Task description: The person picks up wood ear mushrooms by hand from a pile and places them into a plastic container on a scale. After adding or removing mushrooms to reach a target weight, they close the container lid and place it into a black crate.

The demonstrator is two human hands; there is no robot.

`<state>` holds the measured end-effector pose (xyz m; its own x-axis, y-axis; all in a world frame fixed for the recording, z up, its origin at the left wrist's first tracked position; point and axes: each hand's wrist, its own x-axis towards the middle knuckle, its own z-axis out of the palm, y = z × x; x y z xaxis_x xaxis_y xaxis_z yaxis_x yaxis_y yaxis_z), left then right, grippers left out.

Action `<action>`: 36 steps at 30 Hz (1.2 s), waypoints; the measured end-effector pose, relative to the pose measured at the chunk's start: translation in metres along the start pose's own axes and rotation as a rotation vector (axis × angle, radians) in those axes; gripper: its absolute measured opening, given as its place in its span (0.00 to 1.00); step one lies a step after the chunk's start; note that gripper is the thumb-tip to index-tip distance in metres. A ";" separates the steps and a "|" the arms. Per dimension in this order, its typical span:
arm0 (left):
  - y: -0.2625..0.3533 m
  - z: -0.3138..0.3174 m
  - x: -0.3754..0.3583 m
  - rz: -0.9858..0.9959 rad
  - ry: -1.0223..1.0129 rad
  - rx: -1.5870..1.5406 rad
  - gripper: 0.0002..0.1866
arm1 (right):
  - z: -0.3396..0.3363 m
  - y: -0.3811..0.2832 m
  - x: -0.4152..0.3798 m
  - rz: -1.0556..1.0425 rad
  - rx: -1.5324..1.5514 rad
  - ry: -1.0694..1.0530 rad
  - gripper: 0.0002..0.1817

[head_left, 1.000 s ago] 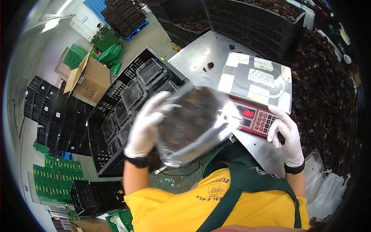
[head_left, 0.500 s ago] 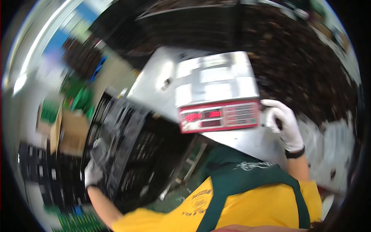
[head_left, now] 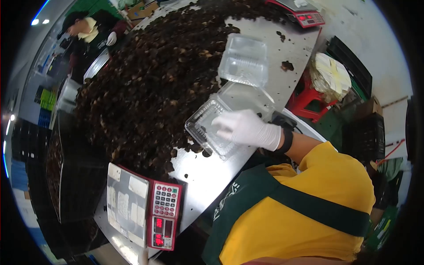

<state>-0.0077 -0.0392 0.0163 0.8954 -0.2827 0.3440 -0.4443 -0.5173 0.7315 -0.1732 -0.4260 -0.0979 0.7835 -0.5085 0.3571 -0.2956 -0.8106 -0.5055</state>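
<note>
My right hand (head_left: pixel 249 129), in a white glove, reaches over a clear plastic container (head_left: pixel 202 118) with its lid open. Its blurred fingers look slightly apart above the container and hold nothing I can make out. More clear containers (head_left: pixel 244 59) lie just beyond it. Below the red and silver scale (head_left: pixel 128 205), at the bottom edge, a small pale shape (head_left: pixel 144 257) seems to be part of my left hand; its fingers cannot be made out. Dark, loose pieces (head_left: pixel 150 84) are heaped beside the containers and the scale.
A metal table (head_left: pixel 194 176) bears all this. Another scale (head_left: pixel 304 15) stands at its far end. A person (head_left: pixel 88 37) is across the heap, near a metal bowl (head_left: pixel 96 64). A red stool (head_left: pixel 309 99) with a white bundle stands right; a dark bin (head_left: pixel 81 176) is at left.
The view has swung right, from the scale and black crates to the heap and containers. My right hand has moved from beside the scale to a container; my left hand has nearly left view.
</note>
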 end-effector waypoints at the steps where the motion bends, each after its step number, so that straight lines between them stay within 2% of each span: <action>1: -0.011 0.039 0.004 -0.117 -0.241 -0.149 0.19 | -0.013 0.014 -0.003 0.147 -0.041 0.038 0.12; 2: -0.008 0.083 0.018 0.323 -0.377 0.108 0.16 | -0.024 0.025 -0.007 0.295 -0.077 0.072 0.12; 3: 0.009 0.128 0.020 0.403 -0.493 -0.055 0.19 | -0.036 0.035 -0.012 0.391 -0.123 0.091 0.12; 4: 0.018 0.170 0.025 0.626 -0.616 0.009 0.20 | -0.046 0.045 -0.017 0.483 -0.169 0.108 0.12; 5: 0.041 0.200 0.025 0.800 -0.684 0.089 0.22 | -0.053 0.055 -0.023 0.490 -0.168 0.113 0.12; 6: 0.059 0.224 0.021 0.972 -0.748 0.170 0.23 | -0.058 0.066 -0.029 0.555 -0.187 0.209 0.12; 7: 0.059 0.245 0.016 1.065 -0.778 0.220 0.21 | -0.064 0.076 -0.036 0.616 -0.207 0.304 0.13; 8: 0.053 0.265 0.013 1.154 -0.806 0.270 0.20 | -0.068 0.085 -0.043 0.616 -0.208 0.302 0.13; 10: 0.033 0.289 0.012 1.167 -0.828 0.264 0.19 | -0.071 0.102 -0.058 0.659 -0.279 0.435 0.13; 13: 0.023 0.277 0.015 1.339 -0.808 0.091 0.17 | -0.072 0.118 -0.070 0.672 -0.193 0.541 0.13; 14: 0.032 0.265 0.016 1.370 -0.703 0.062 0.17 | -0.069 0.126 -0.071 0.593 -0.212 0.607 0.13; 17: 0.049 0.216 0.029 1.389 -0.469 0.202 0.17 | -0.070 0.114 -0.047 0.619 -0.107 0.582 0.12; 19: 0.044 0.184 0.045 1.283 -0.270 0.240 0.14 | -0.069 0.101 -0.029 0.726 -0.022 0.479 0.12; 20: 0.007 0.172 0.048 1.106 -0.154 0.388 0.14 | -0.061 0.098 -0.020 0.715 -0.016 0.472 0.12; 21: 0.037 0.157 0.054 1.075 -0.027 0.458 0.14 | -0.050 0.094 -0.010 0.581 0.042 0.476 0.11; 22: 0.025 0.145 0.063 0.967 0.035 0.476 0.14 | -0.040 0.088 0.000 0.451 0.098 0.481 0.11; 24: -0.005 0.128 0.072 0.853 0.262 0.596 0.15 | -0.022 0.076 0.026 0.336 0.077 0.391 0.12; 26: -0.026 0.116 0.080 0.689 0.235 0.712 0.14 | -0.012 0.056 0.058 0.263 0.121 0.261 0.13; 27: -0.036 0.115 0.080 0.697 0.236 0.700 0.14 | -0.007 0.048 0.076 0.215 0.116 0.218 0.14; 29: -0.055 0.115 0.084 0.417 -0.023 0.779 0.17 | 0.009 0.040 0.114 0.083 0.081 0.195 0.16; 30: -0.062 0.117 0.084 0.426 -0.021 0.767 0.17 | 0.019 0.038 0.135 -0.002 0.050 0.213 0.17; 32: -0.067 0.127 0.080 0.414 -0.126 0.618 0.23 | 0.034 0.032 0.172 -0.023 0.044 0.137 0.17; 33: -0.054 0.125 0.080 0.265 -0.229 0.562 0.28 | 0.042 0.031 0.191 0.005 0.051 0.064 0.18; 34: -0.050 0.124 0.080 0.272 -0.228 0.549 0.28 | 0.050 0.028 0.208 0.038 0.050 -0.002 0.19; 36: -0.046 0.122 0.078 0.365 -0.106 0.532 0.29 | 0.072 0.025 0.237 -0.009 -0.109 0.004 0.21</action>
<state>0.0786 -0.1359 -0.0626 0.6885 -0.5799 0.4355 -0.6973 -0.6945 0.1776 0.0446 -0.5461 -0.0819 0.7844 -0.5021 0.3642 -0.3465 -0.8417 -0.4140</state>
